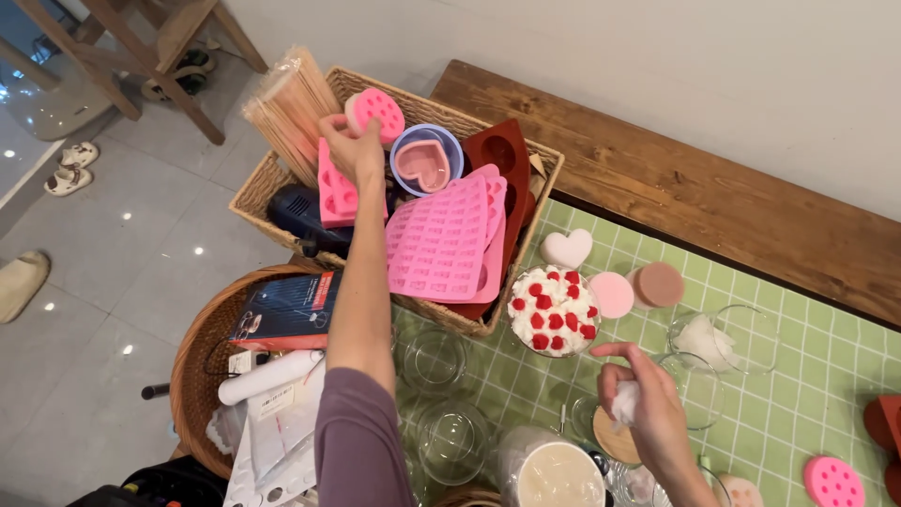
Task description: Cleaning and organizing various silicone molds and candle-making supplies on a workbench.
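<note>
The left hand (352, 150) pinches a round pink mould (376, 112) above the wicker basket (258, 188). The right hand (648, 404), over the green checked table (798, 376), closes its fingers on what looks like a white wad (624, 406).

I see a flat dark-blue and red box (286, 312) lying in the round wicker basket (192, 376), a clear bag of wooden skewers (289, 108) leaning in the square basket (258, 192), and white labelled packets (277, 413) below the box.
</note>
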